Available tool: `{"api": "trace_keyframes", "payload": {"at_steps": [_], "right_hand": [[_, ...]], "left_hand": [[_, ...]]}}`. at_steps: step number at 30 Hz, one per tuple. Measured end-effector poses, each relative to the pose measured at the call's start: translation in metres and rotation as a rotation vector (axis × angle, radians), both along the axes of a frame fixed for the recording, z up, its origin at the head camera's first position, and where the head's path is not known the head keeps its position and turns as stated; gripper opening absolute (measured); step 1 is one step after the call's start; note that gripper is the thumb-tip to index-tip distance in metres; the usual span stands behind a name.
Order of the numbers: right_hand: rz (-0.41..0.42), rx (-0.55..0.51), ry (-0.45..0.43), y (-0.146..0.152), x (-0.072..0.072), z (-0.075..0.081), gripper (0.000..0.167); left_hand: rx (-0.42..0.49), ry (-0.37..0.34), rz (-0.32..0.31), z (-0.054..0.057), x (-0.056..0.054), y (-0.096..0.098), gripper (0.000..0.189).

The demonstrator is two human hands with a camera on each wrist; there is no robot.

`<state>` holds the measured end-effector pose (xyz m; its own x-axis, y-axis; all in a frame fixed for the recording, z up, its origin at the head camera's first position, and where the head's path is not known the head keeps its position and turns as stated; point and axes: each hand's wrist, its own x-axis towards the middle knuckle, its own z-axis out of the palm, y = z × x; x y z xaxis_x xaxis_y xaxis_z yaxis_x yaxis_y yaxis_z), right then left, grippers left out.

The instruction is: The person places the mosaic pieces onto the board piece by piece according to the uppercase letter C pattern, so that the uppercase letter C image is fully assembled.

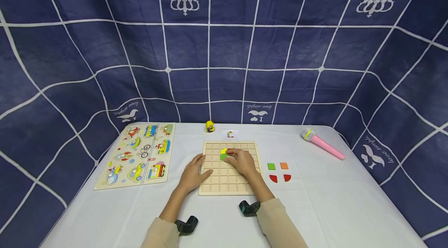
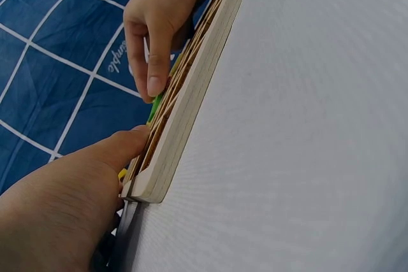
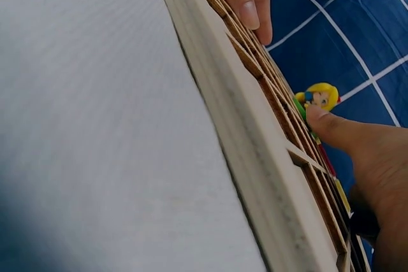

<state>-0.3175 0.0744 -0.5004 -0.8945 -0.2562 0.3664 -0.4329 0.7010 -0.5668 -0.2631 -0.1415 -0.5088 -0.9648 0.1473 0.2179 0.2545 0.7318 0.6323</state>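
A square wooden grid board (image 1: 224,190) lies flat in the middle of the table. My left hand (image 1: 192,175) rests at its left edge, thumb on the grid and fingers along the outer side. Over the upper middle cells, my right hand (image 1: 242,163) has thumb and fingertips at the edges of a green square tile (image 1: 223,157). Just above that tile sits a yellow piece (image 1: 223,150), with a red piece (image 1: 230,150) beside it, partly covered by the fingers. In the left wrist view, the right thumb and fingertips point down at the green tile (image 2: 155,107).
Right of the board lie a green square (image 1: 271,166), an orange square (image 1: 284,166) and two red rounded pieces (image 1: 287,178). Behind it are a pattern card (image 1: 230,135) and a yellow-haired figurine (image 1: 209,126). A pink microphone (image 1: 323,145) lies right, a vehicle puzzle (image 1: 140,154) left.
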Motion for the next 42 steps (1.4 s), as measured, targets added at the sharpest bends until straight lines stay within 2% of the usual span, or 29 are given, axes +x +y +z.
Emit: {"api": "trace_keyframes", "payload": {"at_steps": [10, 16, 20, 25, 31, 38, 42], "right_hand": [[-0.032, 0.043, -0.011, -0.001, -0.001, -0.001, 0.031], [-0.034, -0.025, -0.011, 0.004, 0.002, -0.001, 0.029], [-0.031, -0.079, -0.027, 0.015, 0.005, 0.006, 0.028], [-0.042, -0.096, -0.037, 0.039, 0.011, 0.02, 0.025], [-0.075, -0.038, -0.035, 0.081, 0.019, 0.032, 0.024], [-0.113, 0.012, -0.075, 0.132, 0.032, 0.035, 0.027], [-0.093, 0.013, -0.111, 0.154, 0.035, 0.03, 0.03]], "left_hand": [[-0.006, -0.002, 0.004, 0.0, 0.0, 0.0, 0.072], [-0.003, -0.016, -0.002, -0.001, 0.0, 0.002, 0.072], [0.005, -0.01, -0.003, -0.001, 0.0, 0.002, 0.071], [0.008, -0.003, 0.001, -0.002, 0.0, 0.001, 0.071], [0.004, -0.006, 0.001, -0.002, 0.0, 0.0, 0.072], [0.004, -0.007, -0.004, -0.002, 0.0, 0.001, 0.072], [0.01, 0.003, -0.004, 0.0, 0.0, 0.0, 0.072]]}}
